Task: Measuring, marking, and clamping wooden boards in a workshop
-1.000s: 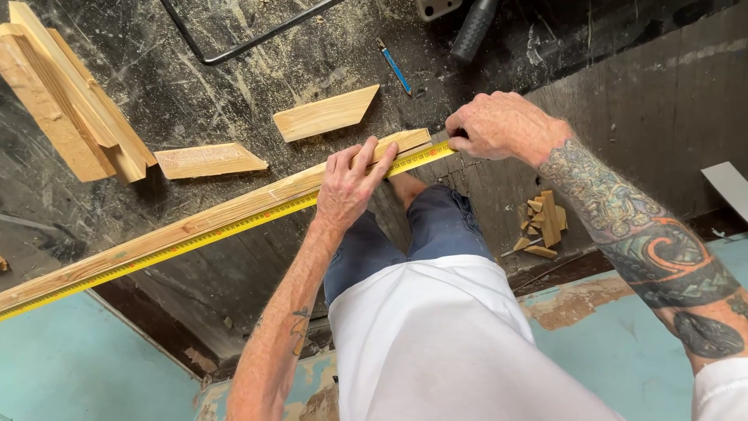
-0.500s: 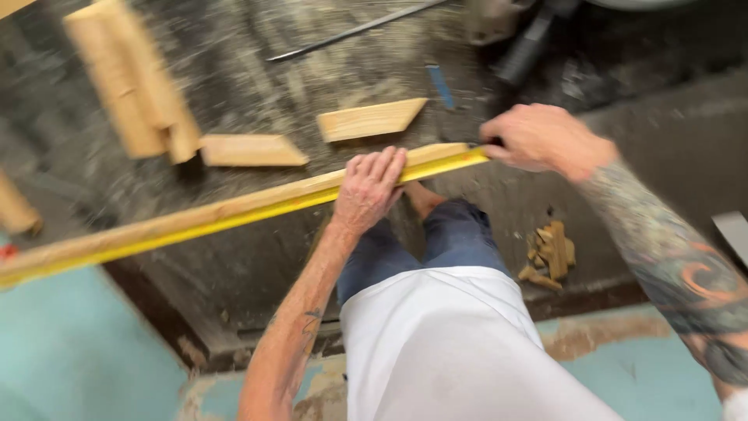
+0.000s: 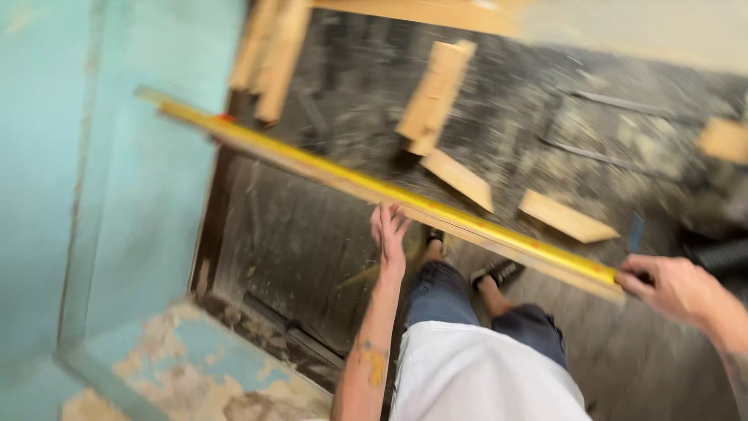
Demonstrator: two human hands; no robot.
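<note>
Wood strip [image 3: 405, 201]: long thin batten held up off the dark floor [image 3: 312, 234], slanting from upper left to lower right, with a yellow tape measure [image 3: 499, 230] stretched along its top edge.
Left hand [image 3: 388, 228]: fingers loosely spread, pressed on the strip about mid-length, looks like it's pinning tape to wood.
Right hand [image 3: 672, 287]: curled shut around the tape's near end at the strip's right tip, probably keeping it taut.
Nearby: angled offcuts [image 3: 467, 179] lying beyond, apart from the strip.
Blur: heavy, fine detail's lost.
</note>
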